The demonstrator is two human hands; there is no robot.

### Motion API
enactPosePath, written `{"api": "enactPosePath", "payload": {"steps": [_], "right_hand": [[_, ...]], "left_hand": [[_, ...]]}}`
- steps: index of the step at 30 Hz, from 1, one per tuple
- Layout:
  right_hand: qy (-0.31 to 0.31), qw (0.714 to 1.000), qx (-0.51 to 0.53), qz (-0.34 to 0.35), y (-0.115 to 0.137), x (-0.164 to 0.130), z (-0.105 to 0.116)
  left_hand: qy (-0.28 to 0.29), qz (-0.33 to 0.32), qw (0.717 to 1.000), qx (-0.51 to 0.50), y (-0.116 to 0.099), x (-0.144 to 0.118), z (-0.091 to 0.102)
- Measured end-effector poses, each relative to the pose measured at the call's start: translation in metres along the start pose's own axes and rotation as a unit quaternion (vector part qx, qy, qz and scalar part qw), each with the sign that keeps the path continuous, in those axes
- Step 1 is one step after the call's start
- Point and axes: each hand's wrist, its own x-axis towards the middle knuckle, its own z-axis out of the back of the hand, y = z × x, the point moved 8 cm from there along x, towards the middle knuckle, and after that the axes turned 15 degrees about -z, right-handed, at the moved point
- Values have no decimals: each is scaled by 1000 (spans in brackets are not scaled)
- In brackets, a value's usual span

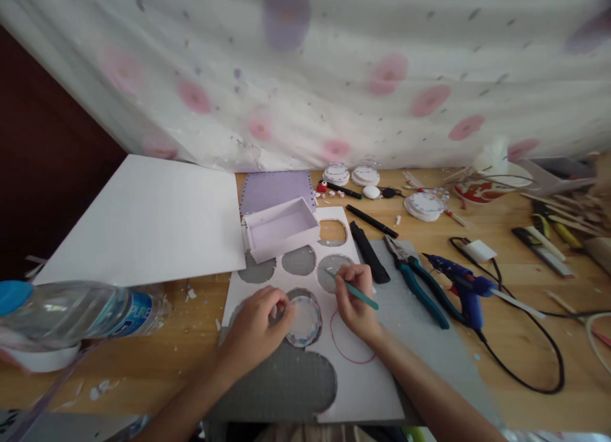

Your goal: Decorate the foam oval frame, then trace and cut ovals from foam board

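Note:
My right hand point(356, 302) grips a thin teal craft knife point(365, 296), its tip pointing left over a round hole in a white sheet. The white sheet point(363, 391) has several round cut-outs and one pink-red drawn circle beside my right wrist. My left hand point(262, 321) rests over the sheet with its fingers curled and the thumb near the index finger; whether anything is pinched there is hidden. Against its fingertips lies a round white disc point(304, 320) with a blue-and-pink patterned edge. Under the sheet is a grey cutting mat point(424, 365).
A shallow lilac-white box point(281, 232) overlaps the sheet's far edge. To the right lie pliers point(420, 283), a blue glue gun point(470, 289) with a cord, and a black cutter point(370, 251). A water bottle point(90, 308) and large white board point(157, 225) are left. Stacked discs point(424, 206) stand behind.

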Motion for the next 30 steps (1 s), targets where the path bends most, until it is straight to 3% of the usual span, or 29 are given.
{"api": "enactPosePath", "payload": {"steps": [6, 11, 18, 23, 30], "right_hand": [[4, 998, 43, -53, -12, 3, 2], [-6, 993, 86, -80, -20, 7, 6], [6, 978, 145, -152, -31, 10, 4], [37, 971, 163, -173, -31, 11, -5], [139, 958, 197, -158, -27, 7, -25]], "left_hand": [[87, 6, 987, -135, -9, 13, -5], [121, -37, 979, -158, 0, 45, -3], [89, -131, 986, -42, 26, 73, -18], [70, -183, 980, -28, 27, 66, -18], [73, -205, 975, -41, 23, 64, -16]]}}
